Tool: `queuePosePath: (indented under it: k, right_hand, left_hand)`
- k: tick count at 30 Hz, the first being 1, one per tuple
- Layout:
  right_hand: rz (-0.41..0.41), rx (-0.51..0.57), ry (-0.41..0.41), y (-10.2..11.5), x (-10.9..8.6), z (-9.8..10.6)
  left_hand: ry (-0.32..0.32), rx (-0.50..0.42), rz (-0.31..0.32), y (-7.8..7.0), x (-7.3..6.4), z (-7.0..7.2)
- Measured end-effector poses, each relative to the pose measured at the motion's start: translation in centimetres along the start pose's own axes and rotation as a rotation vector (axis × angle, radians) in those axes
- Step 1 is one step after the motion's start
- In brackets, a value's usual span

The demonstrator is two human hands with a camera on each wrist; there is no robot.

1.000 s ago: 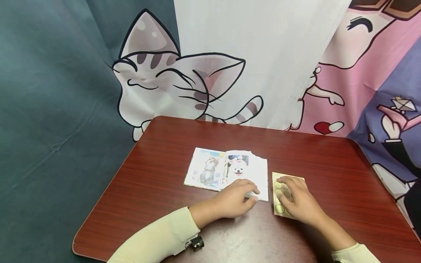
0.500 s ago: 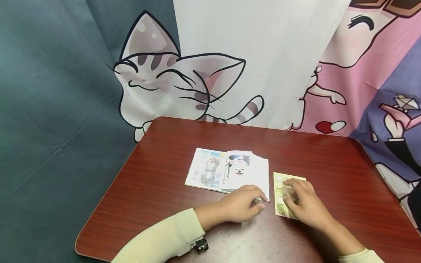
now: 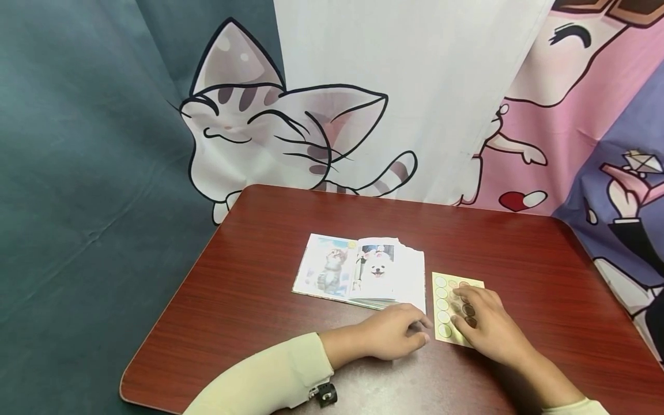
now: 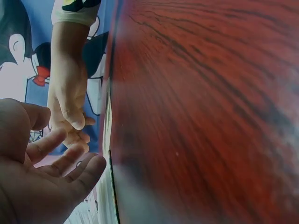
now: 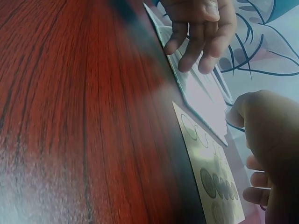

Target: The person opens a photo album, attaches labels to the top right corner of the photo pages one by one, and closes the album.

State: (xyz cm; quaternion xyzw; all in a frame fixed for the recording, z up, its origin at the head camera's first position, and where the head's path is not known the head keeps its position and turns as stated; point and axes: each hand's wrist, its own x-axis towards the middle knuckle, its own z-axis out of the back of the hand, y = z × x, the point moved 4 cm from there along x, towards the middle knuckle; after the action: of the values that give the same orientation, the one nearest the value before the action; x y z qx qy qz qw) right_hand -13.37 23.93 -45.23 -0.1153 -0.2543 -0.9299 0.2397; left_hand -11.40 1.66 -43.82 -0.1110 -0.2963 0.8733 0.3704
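Observation:
Just off the near right edge of an open picture book (image 3: 410,276) is my left hand (image 3: 395,332), its fingers loosely bent with nothing in them. The book shows a kitten on its left page and a white dog on its right page. To its right lies a yellow sheet of round stickers (image 3: 442,305). Over that sheet's right part hovers my right hand (image 3: 490,327), fingers and thumb apart, hiding several of the circles. In the right wrist view a gap shows between my right hand (image 5: 268,144) and the sheet (image 5: 192,144).
A dark red wooden table (image 3: 249,253) carries the book and sheet. Behind it hangs a curtain (image 3: 415,57) printed with cartoon cats. A small black device (image 3: 325,394) is strapped at my left sleeve.
My left hand has slid right and nearer to me, off the book's page. My right hand has shifted slightly right and nearer, uncovering more of the sticker sheet.

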Motion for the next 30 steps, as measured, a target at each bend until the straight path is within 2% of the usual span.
queuePosePath:
  k: [6,12,22,27,30]
  right_hand:
    - [0.003,-0.019,0.008,-0.5,-0.4,0.3]
    - [0.002,-0.035,0.022,-1.0,-0.8,0.4]
    - [0.014,-0.044,0.048,-1.4,-1.4,0.3]
    - [-0.002,-0.050,0.086,-1.5,-1.5,-0.1]
    - [-0.009,-0.044,0.096,-1.4,-1.5,-0.3]
  left_hand:
    - [0.006,-0.090,0.051,-0.1,0.4,-0.2]
    - [0.022,-0.232,0.124,-0.1,0.8,-0.5]
    - [-0.049,-0.600,0.366,0.2,1.3,-1.3]
    - [-0.060,-0.782,0.433,-0.1,1.3,-1.5]
    - [-0.065,-0.832,0.460,-0.3,1.4,-1.5]
